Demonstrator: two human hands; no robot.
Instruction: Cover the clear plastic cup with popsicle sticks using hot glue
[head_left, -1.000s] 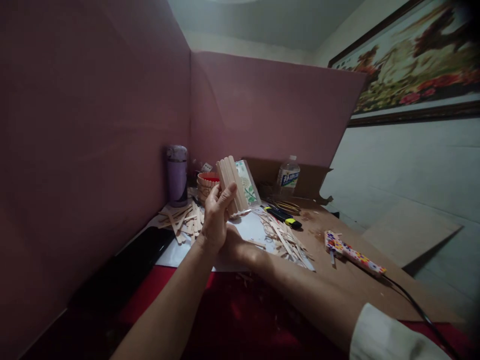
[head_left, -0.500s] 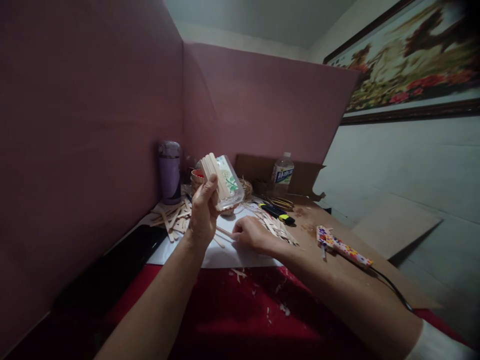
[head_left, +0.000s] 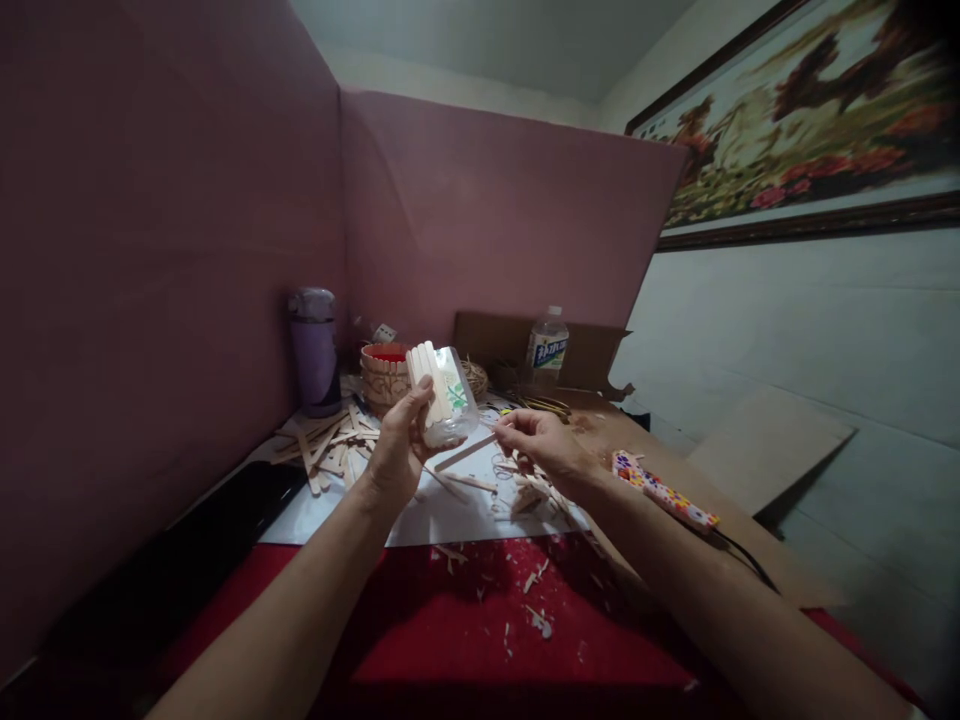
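Observation:
My left hand [head_left: 399, 445] is closed round a clear plastic container [head_left: 463, 412] with a green-and-white label, tilted above the white paper. Several pale craft sticks [head_left: 427, 378] stand side by side against the container's side, under my thumb. My right hand [head_left: 546, 448] pinches one end of a single craft stick [head_left: 466, 455], which points left just below the container. Loose craft sticks [head_left: 322, 448] lie in a heap to the left of my left hand. Under my right hand are thin wood scraps [head_left: 529, 495], partly covered by it.
Behind stand a purple flask [head_left: 313, 350], a stick-sided basket [head_left: 381, 378] with red inside, and a plastic bottle [head_left: 547, 348]. A flowered glue gun [head_left: 664, 492] with a cord lies on cardboard at right. A black flat object [head_left: 255, 495] is at left; shavings dot the red cloth [head_left: 450, 620].
My right hand has lifted off the paper with a craft stick and moved right. The container in my left hand has come down a little. The view has shifted slightly to the right.

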